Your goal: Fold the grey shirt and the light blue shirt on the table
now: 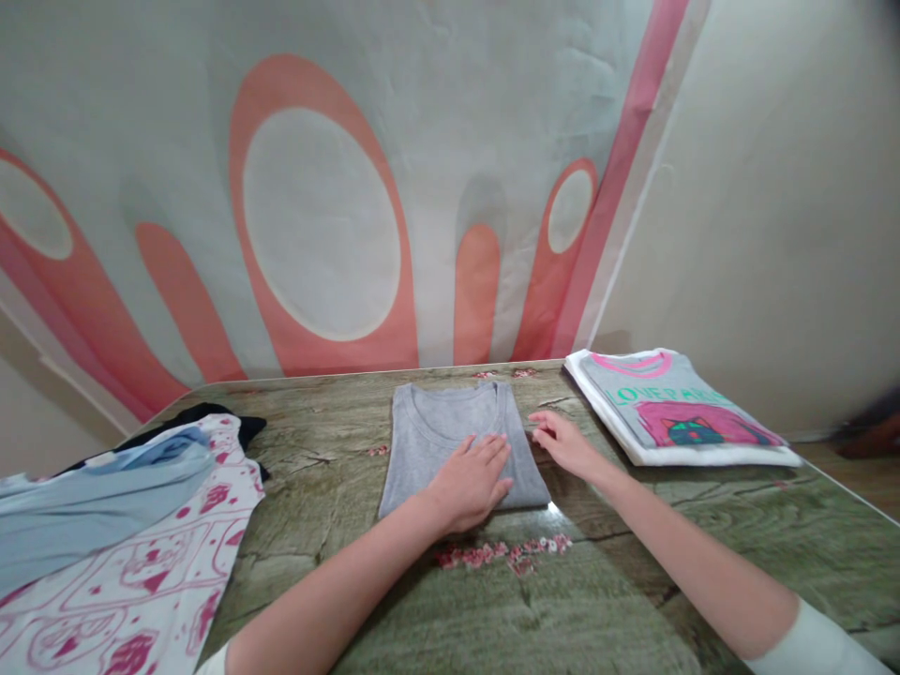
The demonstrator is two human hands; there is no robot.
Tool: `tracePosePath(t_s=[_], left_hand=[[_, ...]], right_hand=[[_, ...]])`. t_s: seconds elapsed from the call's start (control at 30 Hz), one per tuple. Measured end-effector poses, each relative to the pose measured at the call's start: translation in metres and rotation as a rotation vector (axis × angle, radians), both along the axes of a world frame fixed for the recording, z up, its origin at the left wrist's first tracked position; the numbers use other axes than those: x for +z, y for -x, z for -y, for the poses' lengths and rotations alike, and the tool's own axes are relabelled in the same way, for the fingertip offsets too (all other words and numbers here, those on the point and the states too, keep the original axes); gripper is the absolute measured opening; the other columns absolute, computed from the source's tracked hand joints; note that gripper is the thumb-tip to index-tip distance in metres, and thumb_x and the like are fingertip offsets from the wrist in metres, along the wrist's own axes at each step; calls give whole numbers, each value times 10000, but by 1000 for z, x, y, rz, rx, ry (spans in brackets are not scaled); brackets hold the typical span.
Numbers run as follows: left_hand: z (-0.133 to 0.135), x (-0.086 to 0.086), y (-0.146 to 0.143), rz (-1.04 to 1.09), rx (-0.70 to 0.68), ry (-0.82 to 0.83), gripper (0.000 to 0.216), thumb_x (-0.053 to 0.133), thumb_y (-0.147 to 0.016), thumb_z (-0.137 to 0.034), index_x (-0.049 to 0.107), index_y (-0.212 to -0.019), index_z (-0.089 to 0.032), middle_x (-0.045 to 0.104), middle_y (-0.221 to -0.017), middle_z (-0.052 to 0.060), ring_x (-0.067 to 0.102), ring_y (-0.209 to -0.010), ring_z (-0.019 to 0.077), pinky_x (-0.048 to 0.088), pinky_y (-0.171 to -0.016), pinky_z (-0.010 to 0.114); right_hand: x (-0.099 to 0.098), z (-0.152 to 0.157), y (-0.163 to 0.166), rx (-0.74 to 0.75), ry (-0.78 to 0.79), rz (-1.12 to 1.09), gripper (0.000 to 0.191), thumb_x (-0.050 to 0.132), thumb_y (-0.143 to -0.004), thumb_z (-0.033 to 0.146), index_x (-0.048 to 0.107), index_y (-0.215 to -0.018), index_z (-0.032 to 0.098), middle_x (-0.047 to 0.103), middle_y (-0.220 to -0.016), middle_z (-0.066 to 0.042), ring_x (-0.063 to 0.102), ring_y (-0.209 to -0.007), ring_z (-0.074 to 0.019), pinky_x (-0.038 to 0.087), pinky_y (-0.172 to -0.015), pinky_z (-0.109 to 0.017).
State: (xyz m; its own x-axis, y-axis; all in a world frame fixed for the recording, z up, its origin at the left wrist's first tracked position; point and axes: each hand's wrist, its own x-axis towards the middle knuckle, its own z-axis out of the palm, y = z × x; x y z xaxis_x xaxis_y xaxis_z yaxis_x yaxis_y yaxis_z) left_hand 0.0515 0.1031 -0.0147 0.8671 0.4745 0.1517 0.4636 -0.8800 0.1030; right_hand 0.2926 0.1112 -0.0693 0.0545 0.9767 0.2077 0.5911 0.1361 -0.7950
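A grey T-shirt (450,412), folded into a neat rectangle with its neckline at the far end, lies flat on the table. My left hand (471,480) rests on the shirt with its fingers stretched out, pressing on its front part. Just off the shirt's right edge, my right hand (562,442) hovers with fingers loosely curved and apart, nothing visible in them. Whether its fingertips touch the fabric's edge I cannot tell.
The table (323,562) has a wood-and-blossom print. At the right lies a stack of folded shirts (693,403), a grey one with pink trim and a cat print on top. Loose clothes (133,506) are heaped at the left. A patterned wall covering (436,141) rises behind.
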Motion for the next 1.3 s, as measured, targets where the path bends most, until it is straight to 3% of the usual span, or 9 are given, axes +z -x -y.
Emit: tracePosePath(t_s=[0.23,0.63,0.9,1.3], left_hand=[[-15,-21,-6,-35,71,-116,525,231,-926,-430,289,-1379,-171,268,-1451,69,240,-1325,199,169,-1065,373],[-15,-23,-5,-29,83,-144,547,195,-930,-464,274,-1386,-173,285,-1443,75,253,-1318,195,176,-1059,366],[-14,-23,-4,-9,81,-138,536,208,-930,-458,294,-1376,-173,300,-1436,78,264,-1313,201,185,-1056,369],[-13,-24,-5,1,90,-150,536,207,-926,-469,310,-1367,-182,298,-1438,73,262,-1315,197,191,-1056,372]], right_hand=[[8,22,15,69,55,2,283,479,-813,322,522,-1049,173,581,-668,19,538,-603,-134,406,-585,-262],[8,24,14,116,20,-14,300,491,-803,282,477,-1083,174,534,-635,47,510,-585,-124,394,-583,-252],[3,19,28,-23,-21,-4,377,492,-805,315,432,-1153,185,567,-793,10,540,-629,-127,424,-646,-284],[5,19,23,39,-71,46,302,496,-802,278,455,-1088,188,516,-692,33,506,-591,-127,398,-599,-263]])
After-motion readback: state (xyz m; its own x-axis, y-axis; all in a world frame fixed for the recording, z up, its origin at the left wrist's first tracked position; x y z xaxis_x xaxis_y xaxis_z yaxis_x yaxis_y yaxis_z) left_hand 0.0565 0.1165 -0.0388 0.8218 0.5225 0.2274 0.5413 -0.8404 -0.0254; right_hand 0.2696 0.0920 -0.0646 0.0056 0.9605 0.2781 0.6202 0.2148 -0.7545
